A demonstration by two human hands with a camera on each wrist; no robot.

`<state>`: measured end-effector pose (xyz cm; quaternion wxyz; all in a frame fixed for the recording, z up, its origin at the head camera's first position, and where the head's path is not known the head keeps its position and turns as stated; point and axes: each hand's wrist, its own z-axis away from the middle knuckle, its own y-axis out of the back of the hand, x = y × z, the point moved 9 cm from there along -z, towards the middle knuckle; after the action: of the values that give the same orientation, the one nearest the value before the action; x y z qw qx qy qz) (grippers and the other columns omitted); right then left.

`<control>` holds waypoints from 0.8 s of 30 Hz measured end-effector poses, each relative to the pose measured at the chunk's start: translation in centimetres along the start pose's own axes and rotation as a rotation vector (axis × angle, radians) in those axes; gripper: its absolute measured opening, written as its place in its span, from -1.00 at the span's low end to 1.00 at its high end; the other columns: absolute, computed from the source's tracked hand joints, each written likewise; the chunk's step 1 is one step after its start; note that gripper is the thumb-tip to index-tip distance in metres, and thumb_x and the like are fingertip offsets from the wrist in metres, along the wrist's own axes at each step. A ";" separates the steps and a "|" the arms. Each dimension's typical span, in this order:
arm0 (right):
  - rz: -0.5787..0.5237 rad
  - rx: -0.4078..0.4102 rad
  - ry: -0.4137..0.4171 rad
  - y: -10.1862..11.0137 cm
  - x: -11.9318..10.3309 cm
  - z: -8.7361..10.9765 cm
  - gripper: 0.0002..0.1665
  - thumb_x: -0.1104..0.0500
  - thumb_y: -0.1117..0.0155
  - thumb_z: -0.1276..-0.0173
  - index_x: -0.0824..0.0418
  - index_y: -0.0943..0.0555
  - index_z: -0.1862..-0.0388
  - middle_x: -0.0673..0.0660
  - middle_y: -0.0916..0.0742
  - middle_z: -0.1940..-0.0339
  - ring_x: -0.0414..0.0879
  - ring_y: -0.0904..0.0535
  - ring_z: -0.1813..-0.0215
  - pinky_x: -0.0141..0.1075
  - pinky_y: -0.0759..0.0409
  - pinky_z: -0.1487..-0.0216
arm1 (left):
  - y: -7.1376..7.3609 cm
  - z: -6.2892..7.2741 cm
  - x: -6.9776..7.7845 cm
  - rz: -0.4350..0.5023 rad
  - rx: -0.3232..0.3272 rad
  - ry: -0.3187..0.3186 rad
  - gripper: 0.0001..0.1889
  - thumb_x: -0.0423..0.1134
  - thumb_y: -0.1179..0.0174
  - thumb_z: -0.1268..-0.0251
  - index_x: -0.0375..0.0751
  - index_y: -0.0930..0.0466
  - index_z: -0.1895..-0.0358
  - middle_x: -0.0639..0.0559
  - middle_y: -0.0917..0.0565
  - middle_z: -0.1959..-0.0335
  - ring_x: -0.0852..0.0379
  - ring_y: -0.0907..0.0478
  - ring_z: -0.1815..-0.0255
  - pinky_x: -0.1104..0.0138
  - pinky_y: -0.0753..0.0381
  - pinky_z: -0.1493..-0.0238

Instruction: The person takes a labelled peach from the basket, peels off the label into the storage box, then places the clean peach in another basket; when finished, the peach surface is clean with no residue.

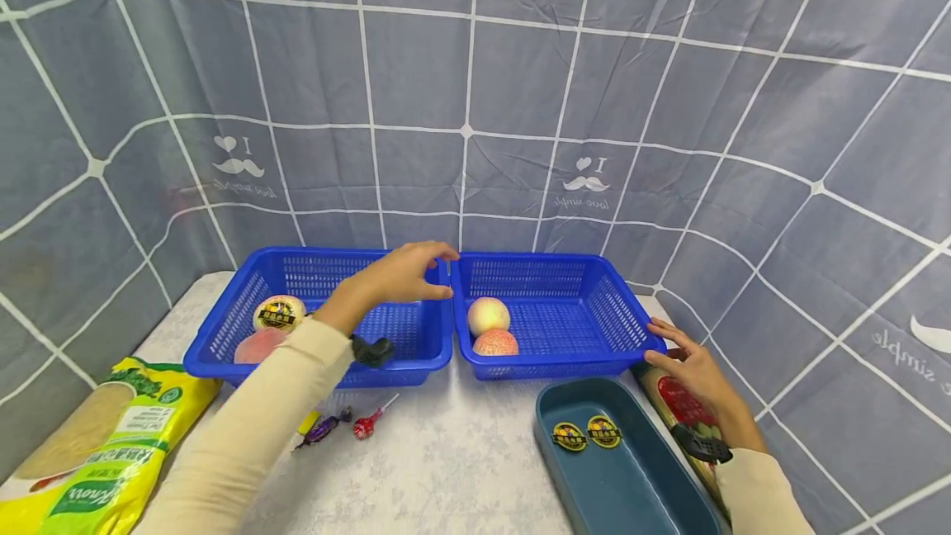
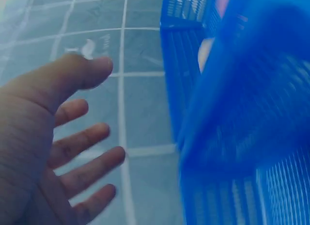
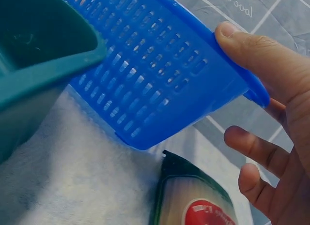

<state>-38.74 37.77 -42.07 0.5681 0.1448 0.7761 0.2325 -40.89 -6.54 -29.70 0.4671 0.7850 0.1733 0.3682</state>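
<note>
The fingers of the left hand (image 1: 409, 273) are spread apart and hold nothing; the left wrist view shows them at a small gap from the blue plastic. On the right hand (image 1: 691, 366), the thumb (image 3: 242, 43) lies on the rim at the outer corner of the right basket (image 1: 550, 366), and the index finger is partly hidden behind this rim, so I cannot tell if they pinch it; the other visible fingers are bent and separate. This basket stands on the table (image 1: 446, 469) just beside the left basket (image 1: 427, 366), and the left hand is above the place where the two meet. Inside the right basket, at its left side, a pale fruit (image 1: 488, 315) and a reddish fruit (image 1: 495, 343) lie together. The left basket contains a labelled fruit (image 1: 278, 314) and a pink fruit (image 1: 258, 345). Nearer to the person there are a red lollipop (image 1: 364, 427), a purple candy (image 1: 321, 429) and a teal tray (image 1: 624, 477) with two round stickers (image 1: 569, 436). A package (image 1: 672, 399) lies under the right forearm, and a yellow bag (image 1: 111, 452) is at the far left. A grey curtain (image 1: 416, 64) hangs behind.
</note>
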 end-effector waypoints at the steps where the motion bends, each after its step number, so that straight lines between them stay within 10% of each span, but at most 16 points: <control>1: -0.005 0.002 -0.008 0.1 0.0 0.0 -0.35 0.22 -0.28 -0.50 0.41 -0.36 -0.47 0.39 -0.24 -0.56 -0.09 -0.58 0.08 -0.16 -0.73 0.18 | 1.1 1.9 0.0 -0.015 0.036 -0.004 -0.41 -0.13 -0.44 -0.23 -0.26 -0.52 -0.29 -0.16 -0.60 -0.22 -0.17 -0.56 -0.17 -0.01 -0.53 -0.19; 7: 0.032 -0.004 -0.035 0.0 -0.8 0.0 -0.29 0.14 -0.24 -0.54 0.34 -0.26 -0.54 0.41 -0.25 -0.55 0.29 -0.49 -0.19 -0.01 -0.70 0.05 | 5.3 15.6 -3.2 -0.083 0.271 0.055 -0.39 -0.14 -0.53 -0.12 -0.16 -0.56 -0.25 -0.17 -0.55 -0.25 -0.25 -0.43 -0.30 -0.25 -0.40 -0.21; 13: 0.202 0.096 0.143 -1.5 -6.4 -2.3 -0.17 0.19 -0.33 -0.44 0.44 -0.19 -0.53 0.52 -0.35 -0.43 0.50 -0.24 -0.39 0.38 -0.27 -0.28 | 7.1 26.0 -9.6 -0.108 0.361 0.301 -0.20 -0.07 -0.61 0.05 -0.27 -0.47 -0.29 -0.40 -0.37 -0.35 -0.56 -0.26 -0.28 -0.52 -0.24 -0.03; 17: 0.220 0.080 0.304 -5.9 -11.8 -5.0 -0.17 0.25 -0.37 -0.40 0.41 -0.22 -0.52 0.49 -0.38 -0.43 0.43 -0.24 -0.43 0.37 -0.16 -0.36 | 6.5 29.4 -12.2 -0.068 0.342 0.423 -0.19 -0.05 -0.57 -0.04 -0.32 -0.42 -0.33 -0.49 -0.27 -0.41 -0.65 -0.18 -0.31 -0.56 -0.19 -0.01; 24: 0.203 -0.184 0.424 -15.7 -19.8 -8.7 -0.16 0.15 -0.35 -0.45 0.21 -0.20 -0.59 0.29 -0.41 -0.48 0.28 -0.36 -0.41 0.25 -0.40 -0.29 | 6.2 30.9 -13.2 -0.084 0.383 0.481 -0.18 0.00 -0.52 -0.12 -0.33 -0.39 -0.37 -0.46 -0.29 -0.42 -0.64 -0.25 -0.27 -0.52 -0.25 0.00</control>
<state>-40.16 13.04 -32.08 0.3769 0.1177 0.8350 0.3833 -27.29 -36.54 -38.89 0.2713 0.7413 0.3772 0.4843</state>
